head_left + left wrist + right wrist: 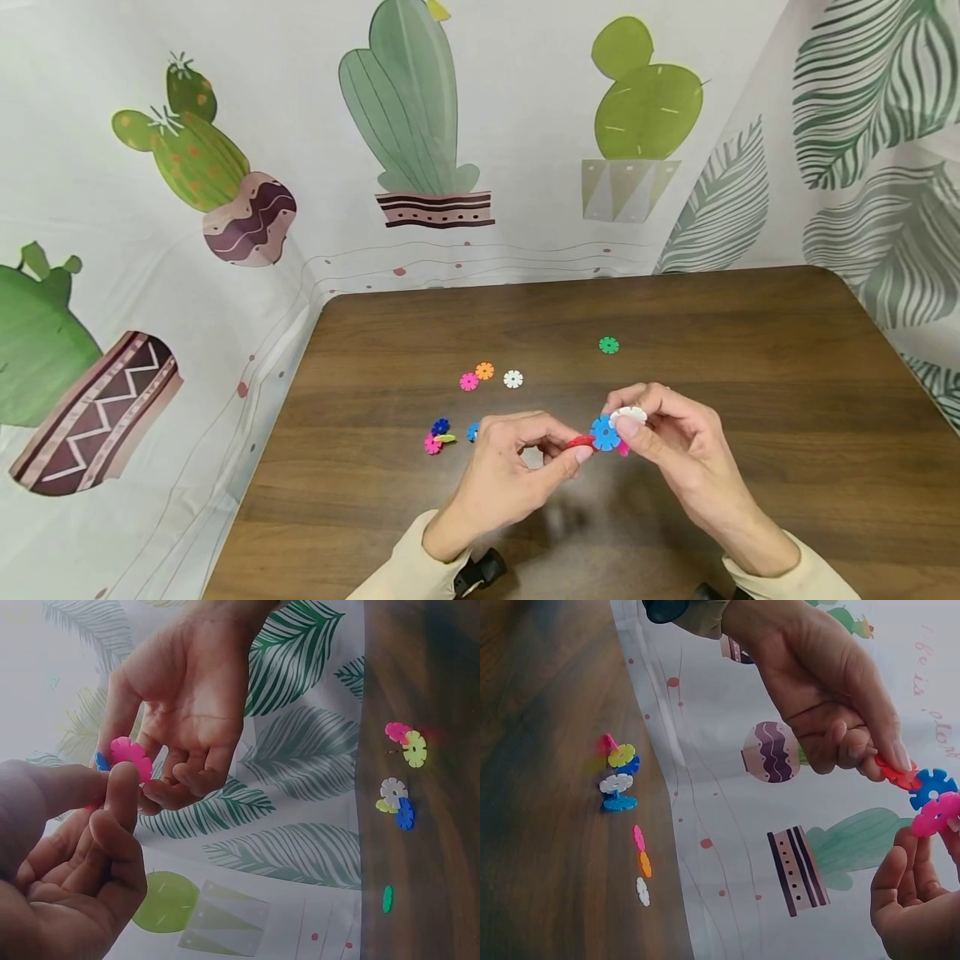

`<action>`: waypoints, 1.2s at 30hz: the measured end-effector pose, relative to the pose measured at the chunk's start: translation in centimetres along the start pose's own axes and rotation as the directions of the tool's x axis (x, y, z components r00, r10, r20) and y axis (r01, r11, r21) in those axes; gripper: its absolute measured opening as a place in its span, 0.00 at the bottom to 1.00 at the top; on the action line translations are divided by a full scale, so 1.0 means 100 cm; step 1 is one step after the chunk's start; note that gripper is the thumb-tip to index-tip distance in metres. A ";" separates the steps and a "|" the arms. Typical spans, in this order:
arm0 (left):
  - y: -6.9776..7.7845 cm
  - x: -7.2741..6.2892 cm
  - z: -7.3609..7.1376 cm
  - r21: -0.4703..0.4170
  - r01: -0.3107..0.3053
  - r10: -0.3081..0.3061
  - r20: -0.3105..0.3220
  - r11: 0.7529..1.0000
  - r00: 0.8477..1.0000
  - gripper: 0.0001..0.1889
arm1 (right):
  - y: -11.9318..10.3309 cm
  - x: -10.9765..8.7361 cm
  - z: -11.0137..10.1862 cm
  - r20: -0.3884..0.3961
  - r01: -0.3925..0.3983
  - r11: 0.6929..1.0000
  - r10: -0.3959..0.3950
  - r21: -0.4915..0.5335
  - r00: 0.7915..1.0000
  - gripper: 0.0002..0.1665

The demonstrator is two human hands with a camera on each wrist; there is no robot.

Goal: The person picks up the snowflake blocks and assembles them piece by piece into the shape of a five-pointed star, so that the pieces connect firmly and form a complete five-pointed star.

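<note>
1. Head view: we see the left hand (504,468) pinching a red disc (580,442) between thumb and forefinger, above the near part of the table (330,508).
2. Right hand (696,458) is clamped on a white disc (630,412), thumb on its near face.
3. Between our two grips: a blue disc (605,434), with a pink disc (624,448) just right of it.
4. On the table, left: a clump of discs (432,444). Farther: a second pink disc (468,382) by an orange disc (484,371), a second white disc (513,379) right of them.
5. Green disc (609,345): far side, beyond both hands.
</note>
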State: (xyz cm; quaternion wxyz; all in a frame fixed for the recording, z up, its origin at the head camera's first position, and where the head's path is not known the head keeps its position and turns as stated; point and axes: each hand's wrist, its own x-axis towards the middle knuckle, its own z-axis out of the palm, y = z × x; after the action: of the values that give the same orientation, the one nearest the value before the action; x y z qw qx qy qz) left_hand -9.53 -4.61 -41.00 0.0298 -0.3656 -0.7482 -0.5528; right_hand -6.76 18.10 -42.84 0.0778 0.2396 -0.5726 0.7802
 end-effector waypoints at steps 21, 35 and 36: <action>0.003 0.001 -0.004 0.001 -0.052 0.052 0.012 0.999 0.999 0.02 | 0.003 0.000 0.003 0.019 0.030 0.999 -0.030 0.030 0.999 0.20; 0.004 -0.004 -0.002 0.006 0.027 -0.027 0.006 1.000 1.000 0.01 | 0.007 -0.002 0.007 0.010 -0.012 1.000 0.013 -0.015 1.000 0.19; 0.004 -0.005 -0.002 0.003 0.041 -0.041 0.004 0.999 0.999 0.01 | 0.006 -0.002 0.007 0.006 -0.024 0.999 0.024 -0.033 1.000 0.18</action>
State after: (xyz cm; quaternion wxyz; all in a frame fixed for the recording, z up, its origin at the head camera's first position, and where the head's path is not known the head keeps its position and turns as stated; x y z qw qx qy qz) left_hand -9.03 -4.98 -40.87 0.0173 -0.3513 -0.7563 -0.5516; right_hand -6.63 17.25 -43.33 0.0705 0.2340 -0.5882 0.7709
